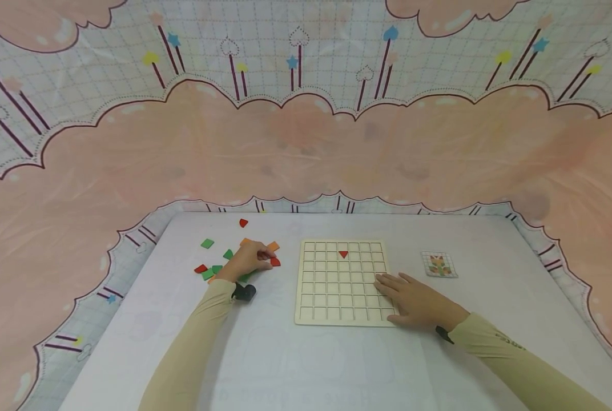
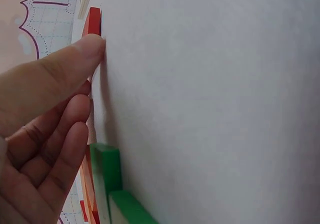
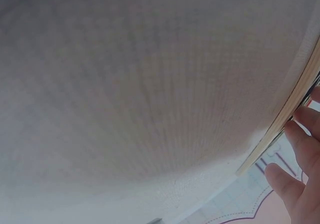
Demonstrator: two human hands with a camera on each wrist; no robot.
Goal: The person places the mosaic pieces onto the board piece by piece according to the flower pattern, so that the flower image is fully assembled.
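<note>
My left hand (image 1: 246, 260) is over a loose group of coloured pieces left of the board. Its thumb and a finger pinch a small red piece (image 1: 276, 262) with a curved edge; in the left wrist view the thumb covers part of that red piece (image 2: 94, 19). Green pieces (image 2: 106, 166) lie close under the other fingers. A pale wooden grid board (image 1: 319, 299) lies flat, with one red triangle (image 1: 343, 254) in its top row. My right hand (image 1: 419, 299) rests with extended fingers on the board's right edge.
A small card (image 1: 438, 265) with a printed flower pattern on a grid lies right of the board. Around my left hand are a green piece (image 1: 207, 244), an orange piece (image 1: 273, 246) and red pieces (image 1: 200, 268). Another red piece (image 1: 243, 222) lies farther back.
</note>
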